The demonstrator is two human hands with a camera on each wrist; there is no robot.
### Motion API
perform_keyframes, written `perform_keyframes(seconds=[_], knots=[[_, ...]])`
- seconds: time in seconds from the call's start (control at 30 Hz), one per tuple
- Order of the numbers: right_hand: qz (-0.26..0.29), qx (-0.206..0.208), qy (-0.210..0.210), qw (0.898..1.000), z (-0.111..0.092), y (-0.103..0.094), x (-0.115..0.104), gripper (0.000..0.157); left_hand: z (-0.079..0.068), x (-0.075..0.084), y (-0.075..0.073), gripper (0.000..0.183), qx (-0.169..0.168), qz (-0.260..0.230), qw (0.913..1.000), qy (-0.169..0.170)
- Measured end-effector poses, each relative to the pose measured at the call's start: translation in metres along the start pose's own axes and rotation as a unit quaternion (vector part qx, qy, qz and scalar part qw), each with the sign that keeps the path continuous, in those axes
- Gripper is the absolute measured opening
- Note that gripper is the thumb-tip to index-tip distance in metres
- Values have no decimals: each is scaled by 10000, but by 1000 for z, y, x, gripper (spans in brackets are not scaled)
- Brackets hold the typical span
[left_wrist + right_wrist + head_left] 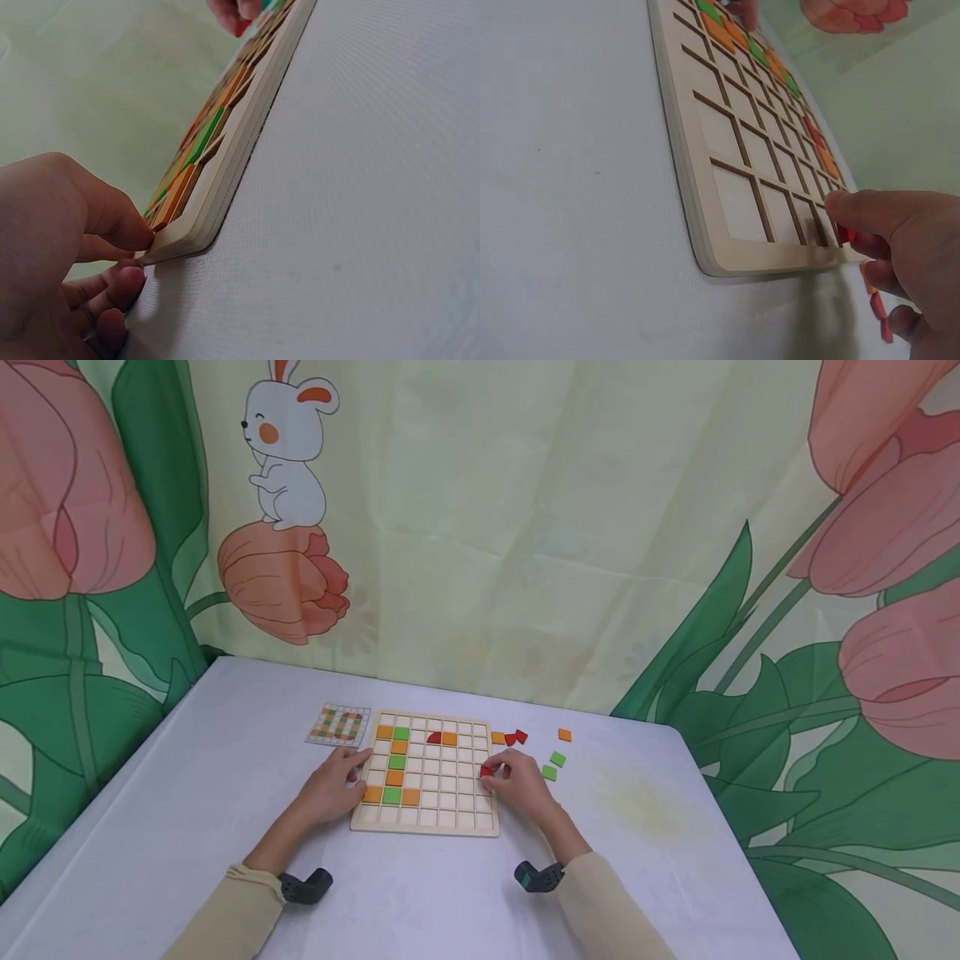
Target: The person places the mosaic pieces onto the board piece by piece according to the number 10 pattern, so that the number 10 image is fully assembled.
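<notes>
A square wooden grid board [457, 832] lies on the table with orange and green square tiles set in its left columns. Near its top sit a red rounded tile [434, 738] and, against it, an orange tile [449, 739]. My left hand [327, 787] rests at the board's left edge, index finger and thumb spread along it, other fingers loosely bent beside the rim. Over the right edge, my right hand [519, 781] pinches a small red tile [486, 771] between thumb and fingers. Much of that tile is hidden by the fingertips in the right wrist view.
A pattern card [339, 725] lies beyond my left hand, beside the board. Right of the board are loose red tiles [521, 737], orange tiles [565, 735] and green tiles [550, 772]. A printed curtain [525, 568] hangs behind the white-covered table [420, 902].
</notes>
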State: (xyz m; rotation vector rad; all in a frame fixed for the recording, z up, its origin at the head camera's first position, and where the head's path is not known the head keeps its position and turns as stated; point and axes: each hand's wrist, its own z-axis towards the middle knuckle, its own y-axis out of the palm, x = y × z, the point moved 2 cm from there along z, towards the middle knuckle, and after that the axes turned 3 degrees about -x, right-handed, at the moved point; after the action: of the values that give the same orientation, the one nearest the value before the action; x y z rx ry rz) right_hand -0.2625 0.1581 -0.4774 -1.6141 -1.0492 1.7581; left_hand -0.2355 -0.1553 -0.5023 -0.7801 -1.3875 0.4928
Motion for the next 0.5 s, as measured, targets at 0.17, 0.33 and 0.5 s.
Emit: perform_keyframes(seconds=[0.17, 0.33, 0.5], knots=[[106, 5, 67, 9999, 8, 5, -1, 27, 0, -1, 0, 58, 15, 6, 10000, -25], [90, -7, 14, 10000, 15, 9, -2, 26, 1, -1, 1, 59, 5, -8, 10000, -52], [264, -33, 79, 9996, 21, 10, -4, 25, 1, -1, 1, 59, -11, -22, 10000, -43]])
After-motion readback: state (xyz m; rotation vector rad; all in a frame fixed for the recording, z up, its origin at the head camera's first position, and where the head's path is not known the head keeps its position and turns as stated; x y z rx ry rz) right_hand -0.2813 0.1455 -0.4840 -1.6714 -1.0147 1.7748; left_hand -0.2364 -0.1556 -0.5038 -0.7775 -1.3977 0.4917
